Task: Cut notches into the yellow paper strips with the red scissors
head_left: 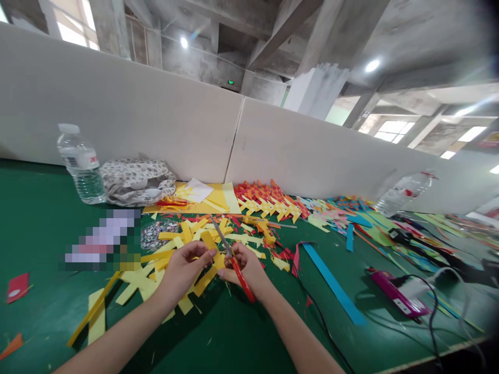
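My left hand (183,270) pinches a yellow paper strip (211,243) between thumb and fingers, over the middle of the table. Beside it, my right hand (253,272) is closed around red-handled scissors (242,281), their blades pointing up and away to the left. The right thumb and fingertips are close to the lower end of the yellow paper; whether they also pinch it I cannot tell. Under and around both hands lies a loose heap of yellow paper strips (142,283), some crossed or folded. Behind them is a patch of small shiny pieces (158,234).
Woven red and yellow paper pieces (268,200) lie along the white partition (156,114). At left stand a water bottle (83,169) and a patterned cloth bag (136,179). A blue strip (333,283), black cable (322,317) and purple power strip (397,295) lie on the right.
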A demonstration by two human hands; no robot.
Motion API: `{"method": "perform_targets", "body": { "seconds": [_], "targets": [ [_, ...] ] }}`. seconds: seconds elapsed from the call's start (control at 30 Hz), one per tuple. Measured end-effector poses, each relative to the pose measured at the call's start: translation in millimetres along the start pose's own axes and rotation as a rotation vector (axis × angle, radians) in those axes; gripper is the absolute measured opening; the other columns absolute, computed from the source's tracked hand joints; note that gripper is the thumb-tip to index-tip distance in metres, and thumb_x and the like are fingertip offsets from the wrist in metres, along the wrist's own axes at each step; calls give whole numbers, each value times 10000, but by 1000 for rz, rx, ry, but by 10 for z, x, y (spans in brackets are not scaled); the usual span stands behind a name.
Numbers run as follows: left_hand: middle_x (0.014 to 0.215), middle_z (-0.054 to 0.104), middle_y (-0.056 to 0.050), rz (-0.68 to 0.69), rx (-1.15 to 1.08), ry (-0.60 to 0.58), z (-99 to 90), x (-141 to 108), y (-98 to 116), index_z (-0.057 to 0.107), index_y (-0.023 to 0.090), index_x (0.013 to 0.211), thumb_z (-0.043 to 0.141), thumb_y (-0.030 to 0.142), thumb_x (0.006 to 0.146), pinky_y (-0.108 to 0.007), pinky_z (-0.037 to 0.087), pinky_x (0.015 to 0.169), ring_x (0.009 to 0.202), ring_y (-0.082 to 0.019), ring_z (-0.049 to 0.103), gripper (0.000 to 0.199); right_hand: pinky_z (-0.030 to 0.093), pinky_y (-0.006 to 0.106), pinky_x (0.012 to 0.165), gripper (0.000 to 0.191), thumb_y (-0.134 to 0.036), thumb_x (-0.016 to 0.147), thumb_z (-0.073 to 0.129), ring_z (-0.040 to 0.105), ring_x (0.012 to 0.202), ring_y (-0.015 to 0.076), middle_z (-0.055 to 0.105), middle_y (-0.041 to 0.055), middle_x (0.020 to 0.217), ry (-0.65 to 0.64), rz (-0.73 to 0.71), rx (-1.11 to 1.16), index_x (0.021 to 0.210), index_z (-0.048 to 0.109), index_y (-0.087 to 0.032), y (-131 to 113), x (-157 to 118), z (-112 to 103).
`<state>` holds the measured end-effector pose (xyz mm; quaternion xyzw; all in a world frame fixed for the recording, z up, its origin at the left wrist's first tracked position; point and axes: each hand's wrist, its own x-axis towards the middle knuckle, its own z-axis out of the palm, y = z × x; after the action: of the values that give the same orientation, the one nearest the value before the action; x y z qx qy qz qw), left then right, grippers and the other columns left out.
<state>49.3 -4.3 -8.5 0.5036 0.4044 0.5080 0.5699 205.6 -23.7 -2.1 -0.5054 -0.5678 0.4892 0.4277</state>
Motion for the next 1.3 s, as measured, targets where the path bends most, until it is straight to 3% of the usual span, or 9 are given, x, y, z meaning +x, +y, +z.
{"method": "perform_targets", "body": {
  "seconds": [0.27,0.47,0.67,1.3],
  "targets": [
    [646,573,9,-98,-80,81,7,-25,114,603,163,664,693,335,573,-196,419,540,597,-107,534,215,444,230,555,394,-193,464,758,510,571,97,523,-58,611,-10,-17,33,712,452,-194,37,9,-12],
    [751,599,-38,-143,-139,183,-107,31,178,634,156,734,699,363,561,-230,439,600,716,-150,551,278,447,232,559,395,-171,466,756,525,593,105,539,-50,629,-26,-3,15,723,457,-195,21,-8,1],
    [765,593,-44,-123,-164,216,-156,65,195,642,151,750,702,364,559,-236,431,616,720,-147,539,292,453,226,546,399,-166,456,760,523,578,97,539,-53,633,-14,-7,53,709,453,-193,14,-2,2],
    [706,612,-4,-90,-133,132,-113,15,159,636,171,701,697,334,580,-211,422,632,659,-111,535,213,445,224,558,389,-260,481,763,527,577,95,553,-44,652,-19,-85,53,710,456,-194,-28,-30,22]
  ]
}}
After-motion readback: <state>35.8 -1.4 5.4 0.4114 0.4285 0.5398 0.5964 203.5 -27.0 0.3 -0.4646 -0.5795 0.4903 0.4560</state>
